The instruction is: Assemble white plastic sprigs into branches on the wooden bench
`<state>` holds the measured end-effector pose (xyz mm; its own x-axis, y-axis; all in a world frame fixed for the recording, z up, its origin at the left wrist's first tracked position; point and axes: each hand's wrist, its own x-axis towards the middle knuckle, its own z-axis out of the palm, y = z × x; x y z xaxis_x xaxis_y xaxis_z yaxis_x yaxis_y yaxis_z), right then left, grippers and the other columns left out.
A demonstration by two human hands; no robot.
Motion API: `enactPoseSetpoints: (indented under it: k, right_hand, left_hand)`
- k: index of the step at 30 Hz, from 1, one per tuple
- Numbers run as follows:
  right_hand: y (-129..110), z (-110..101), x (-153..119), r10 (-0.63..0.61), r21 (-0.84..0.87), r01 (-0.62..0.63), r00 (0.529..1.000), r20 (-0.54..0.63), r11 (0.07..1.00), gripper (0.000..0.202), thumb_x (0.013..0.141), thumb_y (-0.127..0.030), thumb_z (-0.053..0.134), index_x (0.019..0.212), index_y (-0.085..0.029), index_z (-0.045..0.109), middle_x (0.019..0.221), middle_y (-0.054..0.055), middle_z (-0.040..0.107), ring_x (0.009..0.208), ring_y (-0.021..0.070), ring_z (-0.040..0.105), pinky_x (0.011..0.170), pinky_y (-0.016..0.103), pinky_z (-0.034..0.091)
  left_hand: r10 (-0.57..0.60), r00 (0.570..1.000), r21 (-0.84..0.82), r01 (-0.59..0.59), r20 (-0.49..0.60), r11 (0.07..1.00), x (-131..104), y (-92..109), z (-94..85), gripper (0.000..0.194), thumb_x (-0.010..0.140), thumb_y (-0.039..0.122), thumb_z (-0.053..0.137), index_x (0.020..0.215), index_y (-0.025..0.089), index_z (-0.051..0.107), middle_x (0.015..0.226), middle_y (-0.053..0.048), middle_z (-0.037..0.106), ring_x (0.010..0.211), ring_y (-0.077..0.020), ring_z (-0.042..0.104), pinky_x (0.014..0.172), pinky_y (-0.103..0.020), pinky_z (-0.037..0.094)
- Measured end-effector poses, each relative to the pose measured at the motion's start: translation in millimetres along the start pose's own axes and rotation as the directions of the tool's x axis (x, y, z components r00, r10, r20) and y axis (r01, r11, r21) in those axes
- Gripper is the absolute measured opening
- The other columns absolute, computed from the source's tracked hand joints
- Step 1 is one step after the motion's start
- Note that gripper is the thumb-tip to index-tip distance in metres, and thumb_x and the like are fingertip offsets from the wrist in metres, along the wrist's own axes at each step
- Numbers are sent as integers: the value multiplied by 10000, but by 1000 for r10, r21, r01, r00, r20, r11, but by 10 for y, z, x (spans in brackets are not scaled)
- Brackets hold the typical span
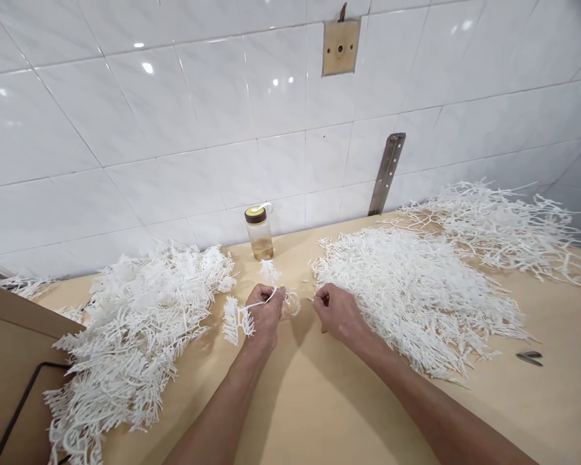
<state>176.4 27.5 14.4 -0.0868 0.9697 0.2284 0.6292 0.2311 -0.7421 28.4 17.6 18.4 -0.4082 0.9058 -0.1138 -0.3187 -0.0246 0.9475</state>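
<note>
My left hand point(265, 313) is closed on a white branched plastic piece point(237, 318), whose feathery tips stick out to the left and above the fingers. To its right, my right hand point(335, 310) is pinched, fingertips together, at the left edge of a pile of small white pieces point(416, 290); what it holds, if anything, is too small to make out. A gap separates the two hands. On the left lies a large heap of feathery white pieces point(145, 323).
A bottle with a dark and yellow lid point(259, 234) stands near the tiled wall. White stems point(508, 226) lie at the back right. A small dark metal tool point(529, 358) rests on the table point(561, 400) at right. A brown box point(14, 361) stands at left.
</note>
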Motion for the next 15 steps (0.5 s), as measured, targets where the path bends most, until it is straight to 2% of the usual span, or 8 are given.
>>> enactPoseSetpoints:
  k: [4, 9, 12, 15]
  right_hand:
    - [7, -100, 36, -92, -64, 83, 985, -149, 994, 64, 818, -178, 510, 768, -205, 540, 679, 8, 606, 595, 165, 570, 589, 280, 421]
    - [-19, -215, 29, -197, -272, 118, 937, -287, 955, 171, 825, -77, 442, 879, -178, 570, 920, 88, 620, 638, 168, 543, 572, 293, 376]
    - [-87, -224, -20, -248, -245, 179, 925, -287, 953, 192, 844, -78, 447, 948, -163, 583, 1021, 108, 614, 631, 153, 550, 580, 295, 398]
    - [-181, -125, -111, -309, -118, 291, 934, -178, 949, 105, 889, -161, 505, 956, -174, 585, 967, 79, 631, 656, 156, 573, 651, 301, 447]
  left_hand:
    - [6, 997, 22, -7, 76, 1000, 10, -20, -18, 417, 572, 388, 844, 653, 191, 486, 442, 89, 461, 386, -43, 321, 407, -180, 181]
    - [-48, 995, 5, 48, 89, 999, -7, -72, -12, 457, 543, 418, 873, 673, 179, 505, 514, 54, 561, 395, -40, 362, 391, -173, 188]
    - [-85, 991, -31, 89, 99, 996, -24, -51, -4, 478, 521, 430, 887, 653, 177, 503, 481, 63, 527, 390, -36, 349, 384, -169, 183]
    - [-126, 987, -63, 132, 99, 989, -40, -24, -5, 479, 514, 420, 898, 659, 171, 515, 510, 58, 537, 401, -30, 342, 375, -168, 172]
